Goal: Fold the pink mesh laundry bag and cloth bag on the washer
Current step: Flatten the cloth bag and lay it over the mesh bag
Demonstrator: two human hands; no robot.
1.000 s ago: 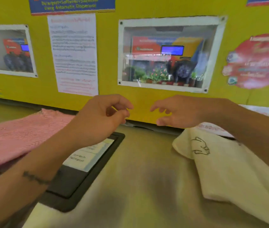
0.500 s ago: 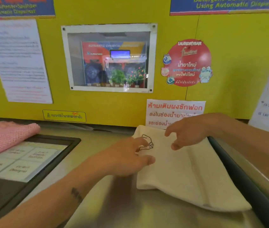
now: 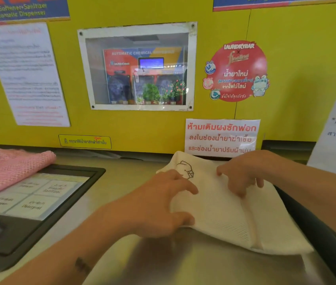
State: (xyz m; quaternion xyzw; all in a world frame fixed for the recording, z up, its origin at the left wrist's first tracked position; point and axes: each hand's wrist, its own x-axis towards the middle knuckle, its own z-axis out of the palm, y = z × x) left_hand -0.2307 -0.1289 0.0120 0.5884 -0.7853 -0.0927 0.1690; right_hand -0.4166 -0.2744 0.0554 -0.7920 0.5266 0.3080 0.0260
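Note:
The cream cloth bag with a small line drawing lies on the steel washer top, right of centre. My left hand rests on its left edge, thumb curled under the near edge and fingers spread on top. My right hand presses down on the bag's far part with fingers bent. The pink mesh laundry bag lies folded at the far left, partly over the black detergent lid, away from both hands.
A black-framed detergent compartment lid with white labels sits at the left. A yellow wall panel with posters, a window and a Thai notice rises behind. A dark curved rim runs along the right.
The view swung right from the pink bag to the cloth bag. Both hands came down from the air onto the cloth bag; the left thumb now hooks its near edge.

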